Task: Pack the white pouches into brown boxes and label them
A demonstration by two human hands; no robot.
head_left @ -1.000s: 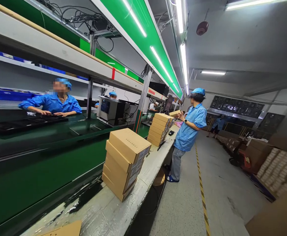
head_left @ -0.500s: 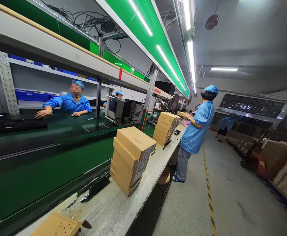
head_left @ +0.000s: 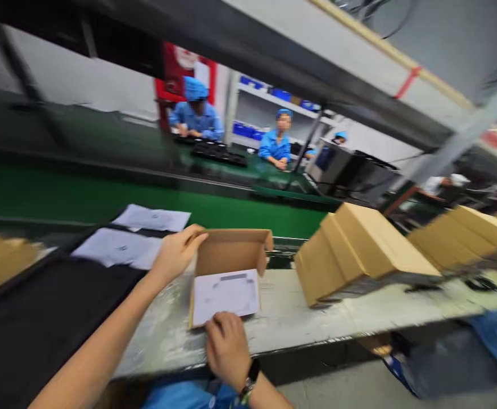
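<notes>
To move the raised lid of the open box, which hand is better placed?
Probably the left hand: it is at the upper left corner of the lid, while the right hand is lower, near the white sheet.

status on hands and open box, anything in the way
Left hand at lid, right hand at near edge of cardboard box. Lid up, white printed sheet inside. Box stack apart on right, not blocking.

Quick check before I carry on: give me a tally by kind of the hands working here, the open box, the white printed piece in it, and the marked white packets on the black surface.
Left hand and right hand: 2
Open box: 1
White printed piece: 1
Marked white packets: 2
Total: 6
</notes>
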